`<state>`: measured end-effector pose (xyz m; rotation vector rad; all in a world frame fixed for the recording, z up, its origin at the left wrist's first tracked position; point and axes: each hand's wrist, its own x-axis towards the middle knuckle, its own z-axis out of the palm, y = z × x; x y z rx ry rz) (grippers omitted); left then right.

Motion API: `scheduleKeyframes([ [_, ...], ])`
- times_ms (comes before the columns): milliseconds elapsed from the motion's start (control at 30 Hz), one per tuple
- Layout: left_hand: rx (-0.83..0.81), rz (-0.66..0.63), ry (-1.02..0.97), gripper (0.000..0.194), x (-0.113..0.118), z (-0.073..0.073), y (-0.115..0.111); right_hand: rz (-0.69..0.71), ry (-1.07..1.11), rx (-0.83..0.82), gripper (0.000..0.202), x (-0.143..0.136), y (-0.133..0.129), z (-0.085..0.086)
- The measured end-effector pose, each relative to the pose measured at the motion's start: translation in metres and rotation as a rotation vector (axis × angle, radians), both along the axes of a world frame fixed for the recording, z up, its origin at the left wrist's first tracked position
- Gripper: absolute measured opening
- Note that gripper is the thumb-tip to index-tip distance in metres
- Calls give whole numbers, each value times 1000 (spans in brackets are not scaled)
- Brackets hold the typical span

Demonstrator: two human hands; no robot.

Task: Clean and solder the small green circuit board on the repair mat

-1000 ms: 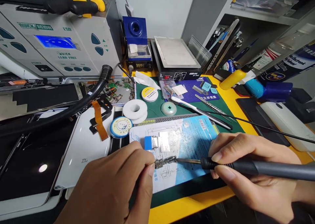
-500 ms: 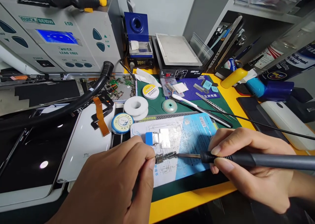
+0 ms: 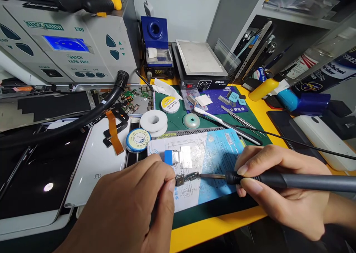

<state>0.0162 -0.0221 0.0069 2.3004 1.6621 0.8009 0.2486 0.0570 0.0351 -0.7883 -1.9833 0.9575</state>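
Note:
Pinched between the thumb and finger of my left hand (image 3: 139, 193) is a small dark circuit board (image 3: 185, 177), its near end hidden by the fingertips. My right hand (image 3: 283, 186) is closed around a black soldering iron (image 3: 267, 179), held like a pen and pointing left. The iron's metal tip meets the right end of the board, or comes very close to it; actual contact is hard to make out. Beneath both lies a blue and white printed card (image 3: 217, 160). A flat metal piece with a blue tab (image 3: 168, 157) rests on that card, just beyond the board.
Behind the card are a white wire spool (image 3: 154, 121), a round blue tin (image 3: 138, 140) and a white-handled brush (image 3: 214, 117). A hot plate (image 3: 201, 58) and a hot-air station (image 3: 69, 41) stand farther back. Phones and a black hose (image 3: 91, 115) occupy the left.
Both hands stay almost where they were, with the iron still at the board's right end. The view has shifted very slightly.

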Motion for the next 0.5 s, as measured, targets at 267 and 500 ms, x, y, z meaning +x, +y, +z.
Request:
scheduleKeyframes([
  [267, -4, 16, -2, 18, -1, -3, -1, 16, -33, -6, 24, 2, 0, -1],
  [500, -7, 9, -12, 18, -1, -1, 0, 37, -39, -27, 24, 4, -1, -4],
])
